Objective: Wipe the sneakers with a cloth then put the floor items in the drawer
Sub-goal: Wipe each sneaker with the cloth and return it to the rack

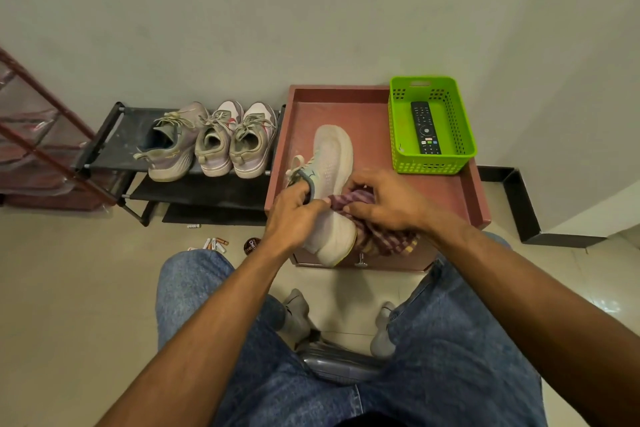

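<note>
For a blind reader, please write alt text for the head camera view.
A seated person's left hand holds a pale sneaker over a red cabinet while the right hand rubs it with a checked cloth. Three sneakers sit on a rack; batteries lie on the floor.

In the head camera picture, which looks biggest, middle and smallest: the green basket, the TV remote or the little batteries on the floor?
Largest to smallest, as they look in the head view:
1. green basket
2. remote, lying inside the basket
3. batteries, each far smaller than the remote

The batteries lie somewhat nearer the camera, yet look smallest anyway.
</note>
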